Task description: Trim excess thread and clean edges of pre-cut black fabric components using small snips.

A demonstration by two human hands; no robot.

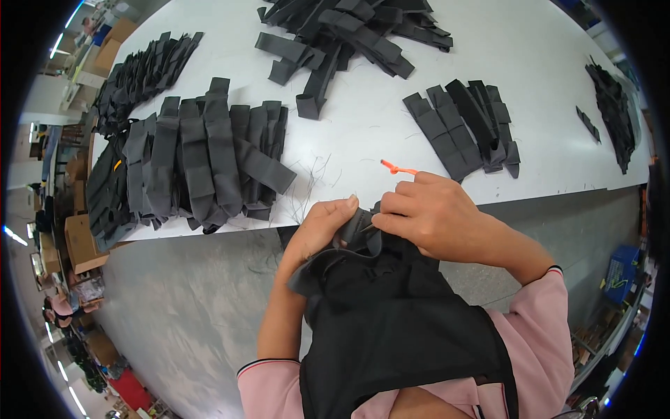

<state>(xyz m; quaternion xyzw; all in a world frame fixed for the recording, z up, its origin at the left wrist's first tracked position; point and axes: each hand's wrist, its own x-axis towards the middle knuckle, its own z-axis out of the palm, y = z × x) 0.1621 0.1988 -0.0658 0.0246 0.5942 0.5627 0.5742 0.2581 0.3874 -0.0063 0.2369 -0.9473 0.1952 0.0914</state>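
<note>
My left hand (326, 222) pinches a dark grey fabric strip (354, 227) at the table's near edge, its thumb on top. The strip curls down in a loop over my black apron. Closed beside it, my right hand (433, 215) has its fingertips against the strip. A slim orange tool (398, 169) sticks out past the knuckles of my right hand; the rest of it lies mostly hidden in the fist, so its kind is unclear. Loose dark threads (307, 183) lie on the table just beyond my left hand.
On the white table (363, 143) lie a row of folded dark strips (199, 157) at left, a large heap (349, 31) at the far middle, and a smaller stack (464, 129) at right. A dark bundle (614, 115) sits far right. A blue crate (621, 274) stands below, at right.
</note>
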